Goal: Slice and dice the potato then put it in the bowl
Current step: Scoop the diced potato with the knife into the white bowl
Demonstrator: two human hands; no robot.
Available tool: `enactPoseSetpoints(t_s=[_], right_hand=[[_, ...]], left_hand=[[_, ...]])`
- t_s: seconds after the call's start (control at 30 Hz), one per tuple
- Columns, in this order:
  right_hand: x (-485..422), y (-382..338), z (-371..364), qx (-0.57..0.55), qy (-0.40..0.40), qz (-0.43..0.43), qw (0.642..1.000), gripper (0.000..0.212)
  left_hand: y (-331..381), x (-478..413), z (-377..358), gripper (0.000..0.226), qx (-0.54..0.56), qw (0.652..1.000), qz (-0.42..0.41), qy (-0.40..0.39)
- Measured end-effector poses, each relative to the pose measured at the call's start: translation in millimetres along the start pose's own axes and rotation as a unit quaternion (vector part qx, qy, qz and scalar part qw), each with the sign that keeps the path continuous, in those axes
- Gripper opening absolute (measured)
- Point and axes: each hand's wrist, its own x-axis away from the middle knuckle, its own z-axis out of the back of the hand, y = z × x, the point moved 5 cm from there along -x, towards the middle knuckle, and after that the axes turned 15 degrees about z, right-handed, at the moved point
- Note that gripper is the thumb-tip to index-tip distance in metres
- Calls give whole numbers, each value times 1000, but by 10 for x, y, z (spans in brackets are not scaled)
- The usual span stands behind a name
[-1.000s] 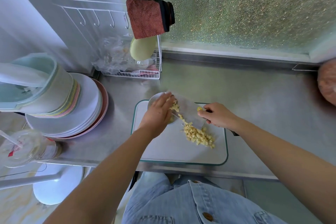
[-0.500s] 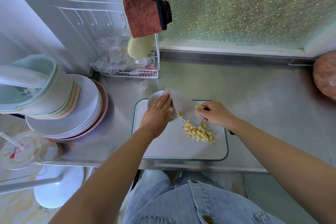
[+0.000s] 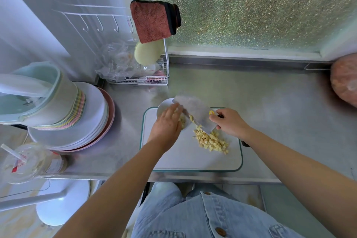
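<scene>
A pile of diced potato (image 3: 211, 140) lies on the white cutting board (image 3: 185, 158). A small white bowl (image 3: 164, 105) sits at the board's far left corner with some potato cubes in it. My right hand (image 3: 229, 122) grips the handle of a broad cleaver (image 3: 195, 112), whose blade is tilted over the bowl with a few cubes on it. My left hand (image 3: 166, 125) reaches over the bowl, its straight fingers touching the blade and the cubes. It covers much of the bowl.
A stack of plates and cups (image 3: 63, 114) stands at the left of the steel counter (image 3: 260, 102). Behind the bowl is a wire rack (image 3: 146, 75) with a red cloth (image 3: 152, 20). A plastic cup (image 3: 29, 162) sits at the near left edge, a reddish bag (image 3: 345, 79) far right.
The cleaver blade has tipped up more steeply over the bowl. My left hand has slid along the blade, and fewer cubes remain on it.
</scene>
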Motion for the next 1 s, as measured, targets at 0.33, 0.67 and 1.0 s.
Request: enactPoseSetpoints(t_s=[0.33, 0.67, 1.0], right_hand=[[-115, -155, -157, -110, 48, -4, 993, 37], [-135, -187, -262, -117, 76, 31, 990, 37], [461, 383, 152, -130, 169, -26, 977, 43]], left_hand=[[-157, 97, -117, 58, -56, 998, -29, -3], [-20, 244, -138, 64, -98, 994, -39, 25], [556, 381, -201, 45, 78, 991, -104, 4]])
